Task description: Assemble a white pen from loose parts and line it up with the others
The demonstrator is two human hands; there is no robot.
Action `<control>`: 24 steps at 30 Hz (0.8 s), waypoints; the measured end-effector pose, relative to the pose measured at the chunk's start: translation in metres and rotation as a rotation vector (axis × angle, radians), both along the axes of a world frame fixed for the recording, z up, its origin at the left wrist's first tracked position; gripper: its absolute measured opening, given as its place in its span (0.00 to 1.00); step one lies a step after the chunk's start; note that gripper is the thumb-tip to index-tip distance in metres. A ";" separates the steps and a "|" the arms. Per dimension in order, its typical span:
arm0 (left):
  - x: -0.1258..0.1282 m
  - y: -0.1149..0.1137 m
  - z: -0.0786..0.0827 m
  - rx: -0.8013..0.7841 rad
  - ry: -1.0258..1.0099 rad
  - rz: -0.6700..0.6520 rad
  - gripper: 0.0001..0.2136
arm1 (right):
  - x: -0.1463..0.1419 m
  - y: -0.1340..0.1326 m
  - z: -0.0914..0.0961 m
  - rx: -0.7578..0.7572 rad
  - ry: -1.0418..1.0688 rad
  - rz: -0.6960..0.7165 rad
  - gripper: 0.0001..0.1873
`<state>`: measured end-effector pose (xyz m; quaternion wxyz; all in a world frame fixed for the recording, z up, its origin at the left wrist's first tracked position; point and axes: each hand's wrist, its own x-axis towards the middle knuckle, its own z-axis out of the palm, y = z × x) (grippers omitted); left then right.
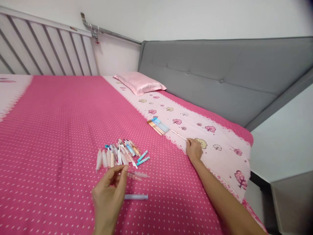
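Note:
My right hand (194, 149) is closed on the end of a slim white pen (179, 134). The pen's far tip points to a neat row of blue and orange-tan pens (158, 126) lying side by side. My left hand (110, 186) hovers at the near side of a loose pile of pens (119, 153), thumb and forefinger pinched together; what they hold, if anything, is hidden. Beside those fingertips lie clear, pinkish pens (139, 175). A pale lilac pen (136, 196) rests just right of this hand, partly covered by it. Two short turquoise pens (142, 158) lie at the pile's right edge.
Everything lies on a bed with a pink dotted sheet (73, 111) and a white tree-print band. A pink satin pillow (139, 82) sits near the grey padded headboard (195, 62). At the far left stands a slatted white rail (49, 45), with a grey pipe (114, 33) beside it.

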<state>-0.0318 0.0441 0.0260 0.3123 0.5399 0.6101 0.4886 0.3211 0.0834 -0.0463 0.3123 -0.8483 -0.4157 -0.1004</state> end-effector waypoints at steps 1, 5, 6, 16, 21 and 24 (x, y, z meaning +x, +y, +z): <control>-0.005 0.001 0.002 0.004 0.003 0.019 0.21 | 0.000 0.000 0.000 0.003 -0.002 -0.001 0.16; -0.022 0.004 0.014 -0.033 0.016 0.162 0.23 | -0.001 -0.003 -0.001 0.037 -0.002 -0.013 0.18; -0.025 0.004 0.016 -0.035 0.030 0.194 0.22 | -0.001 -0.004 0.000 0.053 0.000 -0.020 0.19; -0.050 0.014 0.003 -0.138 0.535 0.213 0.21 | -0.011 -0.012 0.008 0.312 -0.052 0.020 0.23; -0.045 0.014 -0.004 -0.176 0.609 0.188 0.21 | -0.053 0.006 0.031 0.333 0.011 0.282 0.23; -0.043 0.014 -0.006 -0.220 0.612 0.179 0.22 | -0.094 0.027 0.047 0.265 0.130 0.460 0.22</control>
